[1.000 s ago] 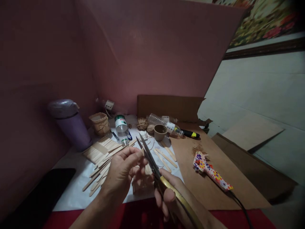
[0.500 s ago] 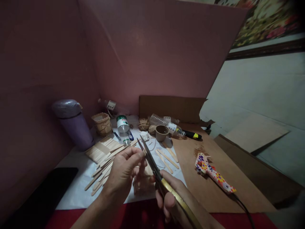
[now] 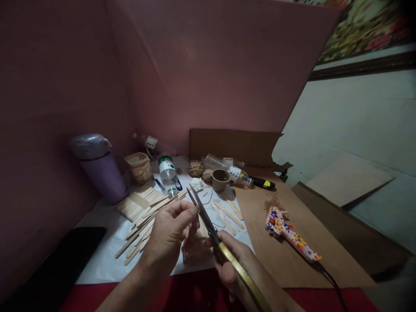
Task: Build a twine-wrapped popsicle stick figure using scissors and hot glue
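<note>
My right hand [image 3: 238, 264] grips a pair of scissors [image 3: 212, 236] with brass-coloured handles, its dark blades pointing up and slightly parted. Beside the blades, my left hand [image 3: 177, 225] is closed in a pinch, thumb against fingers; whatever it pinches is too small to make out. Partly hidden below both hands is a pale wooden piece [image 3: 195, 251] near the front edge. Loose craft sticks [image 3: 143, 236] lie fanned out left of my left hand. A few more sticks [image 3: 229, 212] rest on the white sheet beyond the scissors.
Behind stand a brown cup [image 3: 221, 181], twine balls [image 3: 196, 168], plastic bottles [image 3: 168, 171] and a stick-sided basket [image 3: 139, 168]. A purple tumbler [image 3: 102, 173] is at left. On cardboard [image 3: 292, 268] at right lies a flower-patterned glue gun [image 3: 292, 236] with its cord. A black-yellow handle [image 3: 263, 183] lies behind.
The scissor blades have drawn slightly closer together, and the right hand's fingers have closed a little on the handles. The left hand stays nearly still.
</note>
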`<state>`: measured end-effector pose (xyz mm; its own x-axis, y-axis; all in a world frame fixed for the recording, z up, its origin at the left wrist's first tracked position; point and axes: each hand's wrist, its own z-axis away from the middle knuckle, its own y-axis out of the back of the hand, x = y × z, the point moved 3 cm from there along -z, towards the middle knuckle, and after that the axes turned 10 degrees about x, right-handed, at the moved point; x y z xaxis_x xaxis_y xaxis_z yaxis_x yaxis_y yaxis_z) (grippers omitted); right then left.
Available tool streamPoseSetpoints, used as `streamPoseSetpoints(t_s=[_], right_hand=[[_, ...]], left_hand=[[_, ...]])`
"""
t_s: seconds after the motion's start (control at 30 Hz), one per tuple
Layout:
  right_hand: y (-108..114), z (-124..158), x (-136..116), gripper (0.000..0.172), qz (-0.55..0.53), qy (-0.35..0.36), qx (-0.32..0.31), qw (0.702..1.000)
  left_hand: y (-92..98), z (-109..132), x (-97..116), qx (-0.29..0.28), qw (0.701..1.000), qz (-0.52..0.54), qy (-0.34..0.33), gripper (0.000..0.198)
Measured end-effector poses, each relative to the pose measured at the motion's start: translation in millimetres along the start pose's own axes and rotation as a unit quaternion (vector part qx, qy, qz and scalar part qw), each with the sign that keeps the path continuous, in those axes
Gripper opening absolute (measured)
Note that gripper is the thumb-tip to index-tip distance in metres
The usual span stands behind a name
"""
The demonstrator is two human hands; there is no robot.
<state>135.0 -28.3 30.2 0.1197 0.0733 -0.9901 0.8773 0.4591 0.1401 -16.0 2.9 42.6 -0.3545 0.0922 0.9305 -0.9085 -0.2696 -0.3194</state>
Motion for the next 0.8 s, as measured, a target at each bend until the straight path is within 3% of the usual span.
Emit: streamPoseSetpoints(t_s=[0.17,0.33,0.6,0.8], right_hand=[[-0.5,-0.6,0.2,0.076,-0.016,-0.002,0.041,0.999],[-0.3,1.4,-1.6,0.079,-0.051,-0.034,0.034,0.998],[-0.9,1.4,1.3,0.077,-0.049,-0.031,0.032,0.998],[-3.3,1.8,4.8,0.076,-0.029,-0.019,0.037,0.999]], left_hand=[[-1.8,2.7,0.4,-0.020,0.999,0.022,0.022,0.026],[-6.0,5.4,3.4,-0.042,0.997,0.066,0.016,0.020],[-6.0,6.3,-2.5,-0.056,0.998,0.009,0.009,0.024],[-3.2,7.4,-2.0,-0.038,0.996,-0.057,-0.055,0.029]])
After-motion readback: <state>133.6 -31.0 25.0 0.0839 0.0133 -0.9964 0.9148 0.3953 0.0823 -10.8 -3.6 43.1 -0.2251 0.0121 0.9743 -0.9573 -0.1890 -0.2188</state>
